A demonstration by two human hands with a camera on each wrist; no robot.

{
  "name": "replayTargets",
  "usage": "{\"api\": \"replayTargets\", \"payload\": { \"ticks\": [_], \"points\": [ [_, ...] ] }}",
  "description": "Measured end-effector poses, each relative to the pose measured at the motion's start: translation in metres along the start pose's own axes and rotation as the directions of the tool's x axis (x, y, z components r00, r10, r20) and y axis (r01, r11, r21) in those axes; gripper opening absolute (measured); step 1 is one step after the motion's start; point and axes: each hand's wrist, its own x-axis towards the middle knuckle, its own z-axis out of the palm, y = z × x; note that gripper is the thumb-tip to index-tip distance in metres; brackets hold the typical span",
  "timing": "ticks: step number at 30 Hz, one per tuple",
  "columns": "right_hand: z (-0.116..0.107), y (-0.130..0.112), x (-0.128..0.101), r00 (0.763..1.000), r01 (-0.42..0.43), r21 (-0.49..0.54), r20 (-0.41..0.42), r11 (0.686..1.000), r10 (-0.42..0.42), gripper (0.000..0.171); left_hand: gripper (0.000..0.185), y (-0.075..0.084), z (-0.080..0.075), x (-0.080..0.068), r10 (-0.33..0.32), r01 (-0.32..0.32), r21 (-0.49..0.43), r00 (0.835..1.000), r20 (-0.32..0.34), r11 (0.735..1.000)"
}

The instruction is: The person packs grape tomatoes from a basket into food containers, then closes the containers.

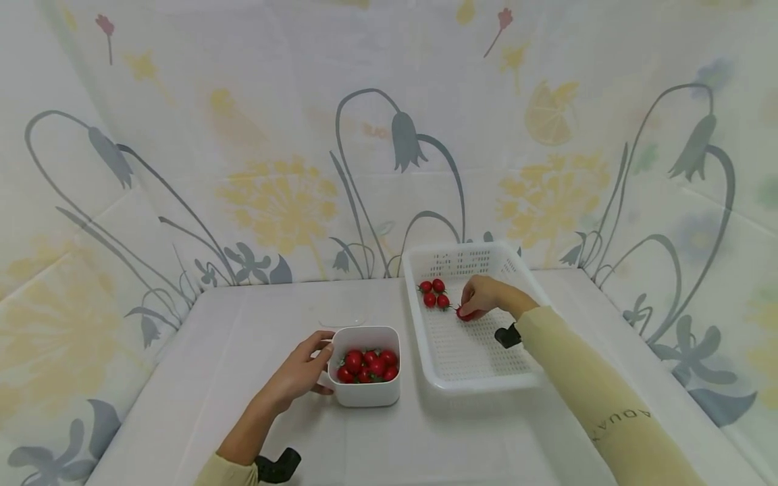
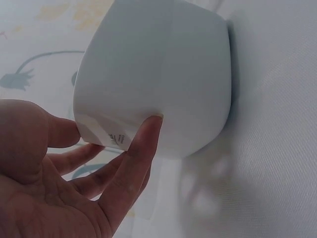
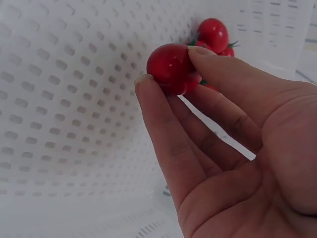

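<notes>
My right hand [image 1: 491, 295] is inside a white perforated basket [image 1: 480, 386], pinching a red cherry tomato [image 3: 168, 67] between thumb and fingertip. Several other cherry tomatoes [image 1: 429, 300] with green stems lie in the basket's far left part. To the left of the basket, a white square container [image 1: 367, 396] stands upright, with several cherry tomatoes [image 1: 377, 366] inside. My left hand [image 1: 298, 371] holds this container at its left side. The left wrist view shows the thumb at its edge and a finger [image 2: 141, 144] against its outer wall.
A clear, flat piece [image 1: 342, 318] lies behind the container, only faintly visible. White cloth covers the table [image 1: 243, 337]. A flower-printed curtain [image 1: 273, 135] hangs behind and along both sides. The basket's raised rim surrounds the right hand.
</notes>
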Motion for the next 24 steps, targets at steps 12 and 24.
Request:
{"api": "replayTargets", "payload": {
  "ticks": [12, 24],
  "points": [
    [0.001, -0.019, -0.015, 0.995, 0.091, 0.098, 0.026, 0.991, -0.094, 0.01, 0.037, -0.001, -0.001, 0.002, 0.0, 0.0, -0.004, 1.0, 0.005, 1.0],
    [0.013, -0.049, -0.032, 0.982, 0.176, 0.208, 0.025, 0.962, -0.185, 0.017, 0.036, -0.002, 0.0, 0.001, 0.001, -0.001, -0.02, 1.0, 0.002, 1.0]
  ]
}}
